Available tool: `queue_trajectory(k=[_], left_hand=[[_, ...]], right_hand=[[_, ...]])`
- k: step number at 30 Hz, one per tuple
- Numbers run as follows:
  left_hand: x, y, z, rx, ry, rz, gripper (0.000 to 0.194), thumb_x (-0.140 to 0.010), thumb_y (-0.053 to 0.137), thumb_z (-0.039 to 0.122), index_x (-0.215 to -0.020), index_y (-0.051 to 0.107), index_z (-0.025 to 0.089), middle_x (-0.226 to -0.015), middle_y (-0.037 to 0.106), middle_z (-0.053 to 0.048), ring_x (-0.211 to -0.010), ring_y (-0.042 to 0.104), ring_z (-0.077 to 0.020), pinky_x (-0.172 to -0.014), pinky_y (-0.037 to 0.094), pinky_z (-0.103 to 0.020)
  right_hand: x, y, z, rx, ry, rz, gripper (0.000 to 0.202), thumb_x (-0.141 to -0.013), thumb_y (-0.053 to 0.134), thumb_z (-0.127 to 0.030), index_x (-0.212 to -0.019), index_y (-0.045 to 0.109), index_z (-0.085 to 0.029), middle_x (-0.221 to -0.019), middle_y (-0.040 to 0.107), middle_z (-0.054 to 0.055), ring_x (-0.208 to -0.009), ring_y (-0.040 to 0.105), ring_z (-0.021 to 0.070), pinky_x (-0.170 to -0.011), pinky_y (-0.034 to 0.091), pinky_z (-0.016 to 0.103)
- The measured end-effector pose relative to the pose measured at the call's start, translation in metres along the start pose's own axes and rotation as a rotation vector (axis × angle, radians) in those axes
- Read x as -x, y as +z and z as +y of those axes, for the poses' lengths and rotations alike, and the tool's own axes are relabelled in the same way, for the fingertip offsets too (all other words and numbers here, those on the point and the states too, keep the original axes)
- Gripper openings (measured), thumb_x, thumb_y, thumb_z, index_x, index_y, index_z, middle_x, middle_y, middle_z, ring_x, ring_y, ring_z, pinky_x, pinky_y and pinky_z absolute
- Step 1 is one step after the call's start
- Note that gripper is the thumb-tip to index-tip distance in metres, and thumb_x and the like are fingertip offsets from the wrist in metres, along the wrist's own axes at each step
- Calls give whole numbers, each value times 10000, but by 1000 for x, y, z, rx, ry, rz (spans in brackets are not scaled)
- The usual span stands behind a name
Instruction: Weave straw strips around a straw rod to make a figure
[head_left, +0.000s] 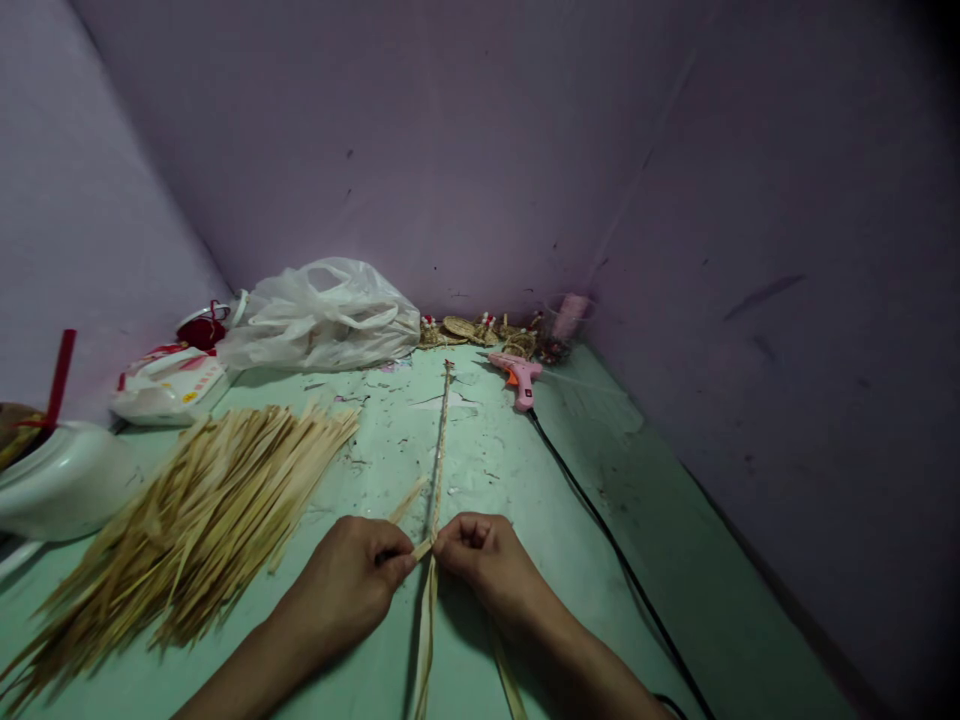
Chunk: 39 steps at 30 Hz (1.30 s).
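A thin braid of pale dried plant strips (pixel 442 440) runs away from me along the green tabletop, its far end at a small reddish spot. My left hand (pixel 360 570) pinches a flat strip (pixel 422 550) at the near end of the braid. Close beside it, my right hand (pixel 484 560) is closed at the same point, thumb and forefinger pressed together on the braid's working end. Loose strips (pixel 426 640) hang from there toward me, one passing below my right wrist. Another strip end sticks out beyond my left hand.
On the left lies a spread bundle of dried strips (pixel 202 520), near a white pot (pixel 71 480) and a tissue pack (pixel 172 385). Behind are a white plastic bag (pixel 322 320) and small woven pieces (pixel 459 328). A pink glue gun (pixel 517 375) trails its black cord (pixel 600 520) on the right.
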<state>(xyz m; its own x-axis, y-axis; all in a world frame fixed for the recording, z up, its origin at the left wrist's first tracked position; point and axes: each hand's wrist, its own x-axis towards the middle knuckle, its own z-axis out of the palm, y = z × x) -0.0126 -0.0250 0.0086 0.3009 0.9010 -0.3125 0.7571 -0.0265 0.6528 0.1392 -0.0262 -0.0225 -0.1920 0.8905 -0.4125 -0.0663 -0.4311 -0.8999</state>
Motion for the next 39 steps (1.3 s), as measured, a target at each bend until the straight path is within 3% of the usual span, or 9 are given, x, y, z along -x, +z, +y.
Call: queue_trajectory(k=[9, 18, 21, 25, 29, 31, 33, 36, 39], left_hand=[[4, 14, 19, 52, -92, 15, 222, -649, 408, 231, -458, 480, 143, -453, 356, 34, -472, 348, -80, -451, 211, -200], [4, 15, 31, -202, -53, 76, 208, -662, 396, 201, -487, 500, 159, -499, 505, -13, -501, 433, -111, -496, 230, -234], [-6, 13, 21, -61, -97, 64, 122, -595, 464, 209, -495, 511, 157, -484, 490, 12, -498, 425, -101, -482, 250, -218], [-14, 15, 10, 350, -156, 63, 140, -497, 563, 211, -556, 447, 160, -453, 443, 60, -435, 385, -68, -427, 261, -188], [-10, 18, 15, 649, -268, -100, 184, -541, 532, 257, -682, 458, 165, -392, 426, 86, -284, 294, -46, -309, 206, -174], [-9, 20, 17, 683, -305, -147, 165, -567, 511, 277, -679, 458, 168, -394, 461, 71, -255, 293, -50, -264, 187, -168], [-10, 21, 17, 687, -318, -122, 148, -559, 520, 273, -628, 431, 177, -379, 466, 67, -249, 311, -54, -242, 202, -164], [-10, 21, 15, 645, -313, -61, 212, -539, 557, 293, -566, 370, 199, -281, 350, 109, -206, 259, -56, -216, 179, -165], [-6, 18, 13, 642, -256, -81, 248, -556, 578, 335, -568, 372, 196, -271, 308, 124, -197, 248, -51, -220, 177, -161]], right_hand=[[1, 4, 3, 95, -23, 18, 66, -591, 481, -119, -554, 533, -103, -482, 515, 14, -417, 356, 45, -418, 238, 188], [-2, 2, 12, 37, -72, 13, 56, -580, 509, -150, -565, 541, -106, -500, 514, 10, -440, 392, 61, -432, 266, 194], [0, 1, 8, -37, -23, 8, 51, -567, 526, -160, -558, 535, -111, -446, 464, -17, -397, 344, 47, -407, 232, 193], [2, 2, 2, -132, 16, -13, 78, -545, 567, -178, -556, 531, -110, -409, 413, -45, -378, 298, 32, -405, 199, 191], [3, 2, 2, -174, -1, -28, 116, -547, 586, -207, -560, 521, -111, -422, 441, -34, -390, 312, 36, -418, 203, 194], [3, 2, 3, -185, -7, -31, 125, -541, 593, -211, -555, 516, -113, -432, 465, -23, -398, 337, 43, -427, 221, 198], [3, 2, 4, -183, -3, -33, 137, -536, 604, -221, -552, 518, -115, -443, 483, -15, -405, 361, 51, -432, 236, 202], [3, 1, 3, -172, 9, -40, 175, -533, 622, -257, -552, 520, -116, -442, 479, -19, -399, 364, 52, -431, 248, 204], [4, 1, 1, -156, 7, -44, 198, -547, 621, -286, -573, 526, -114, -445, 474, -22, -395, 361, 53, -429, 258, 205]])
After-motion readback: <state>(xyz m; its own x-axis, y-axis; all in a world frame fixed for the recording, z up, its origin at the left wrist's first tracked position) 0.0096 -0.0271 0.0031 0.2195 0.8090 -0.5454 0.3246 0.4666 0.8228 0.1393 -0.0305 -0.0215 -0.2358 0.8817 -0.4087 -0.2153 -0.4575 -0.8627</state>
